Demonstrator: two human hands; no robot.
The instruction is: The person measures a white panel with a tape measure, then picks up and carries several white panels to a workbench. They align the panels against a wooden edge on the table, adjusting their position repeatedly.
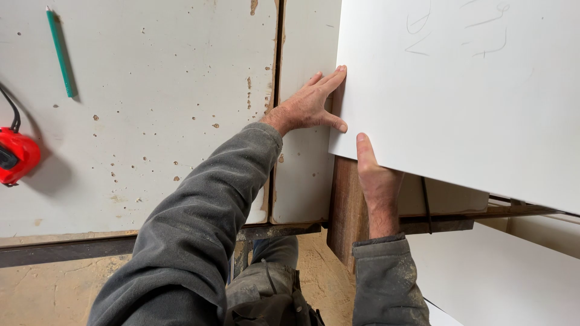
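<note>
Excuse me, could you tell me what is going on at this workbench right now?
A person in a grey sweatshirt is handling a large white panel at a worn, pitted white workbench. The left hand lies flat against the panel's left edge, and the right hand supports its lower corner from beneath. A green pencil and a red tape measure lie on the bench to the left, away from both hands. Sawdust covers the floor below.

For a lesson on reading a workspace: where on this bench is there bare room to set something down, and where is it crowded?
The widest free patch is the pitted white bench top, between the green pencil, the red tape measure and the left hand. The narrow white strip below that hand is also bare. It is crowded at the white panel edge, where the left hand and the right hand both press.
</note>
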